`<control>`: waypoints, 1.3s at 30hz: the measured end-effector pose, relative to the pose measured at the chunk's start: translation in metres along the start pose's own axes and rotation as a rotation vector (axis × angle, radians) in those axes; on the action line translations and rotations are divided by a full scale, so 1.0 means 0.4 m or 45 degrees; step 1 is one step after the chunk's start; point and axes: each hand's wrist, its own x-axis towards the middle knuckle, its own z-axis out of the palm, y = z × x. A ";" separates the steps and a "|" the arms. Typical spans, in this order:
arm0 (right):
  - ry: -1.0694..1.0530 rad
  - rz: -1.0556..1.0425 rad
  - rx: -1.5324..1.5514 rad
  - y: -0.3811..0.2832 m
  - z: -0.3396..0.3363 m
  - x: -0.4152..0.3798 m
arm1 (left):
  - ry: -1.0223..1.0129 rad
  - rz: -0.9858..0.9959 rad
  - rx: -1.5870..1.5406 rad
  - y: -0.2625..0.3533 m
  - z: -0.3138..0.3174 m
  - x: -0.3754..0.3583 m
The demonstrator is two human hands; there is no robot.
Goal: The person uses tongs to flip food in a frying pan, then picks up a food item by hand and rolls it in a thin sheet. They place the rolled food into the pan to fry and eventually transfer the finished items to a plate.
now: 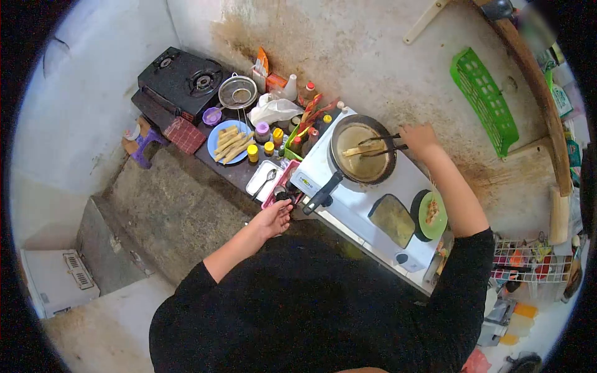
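My right hand (pixel 420 142) grips a pair of black tongs (pixel 390 148) over the frying pan. Between the tongs' arms lies a pale rolled snack (pixel 362 149), in the light brown oil of the dark frying pan (pixel 343 166). The pan stands on a white gas stove (pixel 357 196), its black handle (pixel 320 196) pointing toward my left side. My left hand (pixel 272 220) is open, fingers loosely bent, just below a pink tray (pixel 273 194) with dark items in it. A green plate (pixel 439 219) with small pieces of food sits at the stove's right end.
Several more rolls lie on a blue plate (pixel 239 156) beside spice jars (pixel 262 132) and a white dish with a spoon (pixel 263 179). A sieve (pixel 238 93) and a black two-burner stove (pixel 180 84) stand farther left. A green basket (pixel 484 99) hangs on the wall.
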 end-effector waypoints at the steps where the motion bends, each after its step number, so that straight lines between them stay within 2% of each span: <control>1: -0.044 0.044 0.044 -0.002 0.000 -0.007 | -0.002 -0.008 0.015 0.003 -0.006 0.004; 3: -0.137 0.137 0.135 0.002 -0.003 -0.028 | -0.007 -0.028 0.047 0.012 -0.012 0.008; 6: 0.052 0.283 0.128 -0.007 -0.010 -0.115 | 0.034 -0.023 0.039 0.020 -0.007 0.000; 9: -0.060 0.492 0.264 -0.043 -0.049 -0.198 | -0.003 -0.061 0.054 0.029 -0.010 -0.001; 12: 0.084 0.773 0.364 -0.134 -0.036 -0.284 | -0.007 -0.101 0.084 0.037 -0.017 0.019; 18: 0.126 1.365 0.988 -0.385 0.054 -0.343 | 0.008 -0.153 0.156 0.042 0.008 0.041; 23: 0.242 1.530 1.157 -0.483 0.009 -0.344 | -0.075 -0.254 0.263 0.047 0.039 0.078; 26: 0.062 1.572 1.171 -0.498 0.017 -0.340 | -0.094 -0.282 0.320 0.045 0.043 0.088; 30: 0.211 1.669 1.166 -0.542 0.031 -0.330 | -0.084 -0.298 0.399 0.052 0.044 0.085; 33: 0.092 1.673 1.205 -0.556 0.013 -0.329 | -0.104 -0.327 0.410 0.057 0.032 0.079; 36: 0.146 1.712 1.207 -0.563 0.023 -0.338 | -0.132 -0.350 0.445 0.066 0.020 0.078; 37: 0.276 1.709 1.161 -0.563 0.026 -0.344 | -0.123 -0.346 0.464 0.071 0.022 0.071; 39: 0.221 1.731 1.163 -0.548 0.018 -0.354 | -0.102 -0.355 0.484 0.076 0.021 0.065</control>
